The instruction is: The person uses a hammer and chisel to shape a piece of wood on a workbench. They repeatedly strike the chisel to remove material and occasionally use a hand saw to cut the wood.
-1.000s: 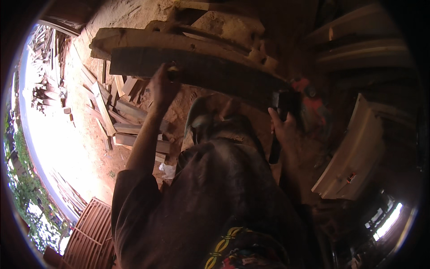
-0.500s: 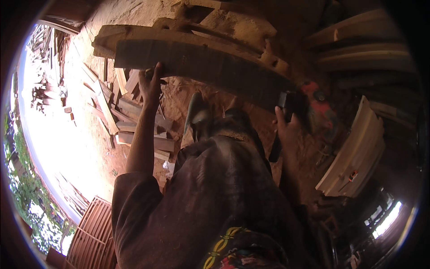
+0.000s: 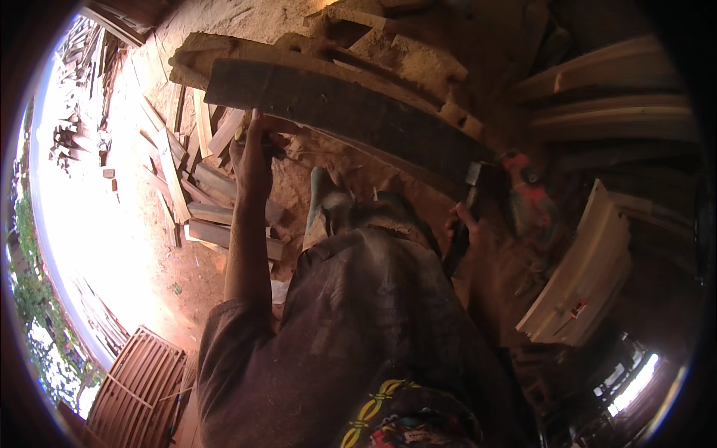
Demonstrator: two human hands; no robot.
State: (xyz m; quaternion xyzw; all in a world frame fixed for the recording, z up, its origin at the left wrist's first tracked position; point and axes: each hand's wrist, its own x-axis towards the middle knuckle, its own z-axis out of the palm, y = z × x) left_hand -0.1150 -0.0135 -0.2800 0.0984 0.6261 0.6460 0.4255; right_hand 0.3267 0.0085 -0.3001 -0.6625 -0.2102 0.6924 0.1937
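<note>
curved board: dark grey | shirt: dark brown, yellow chain pattern | soil: reddish

The left hand is by the lower edge of a long dark board, maybe touching it. The right hand holds a hammer near the board's right end. A red tool sits close by. Bits of wood lie on the brown ground.

Dark, matt, fairly smooth face on the curved board. Rough, dusty wood for the slab behind. Metal-looking head on the hammer, slight shine. Pale, smooth wood on the right-hand panel. Sawn, matt wood offcuts. Dusty, matt cloth shirt. Sandy, grainy ground. Plastic-looking red tool.
</note>
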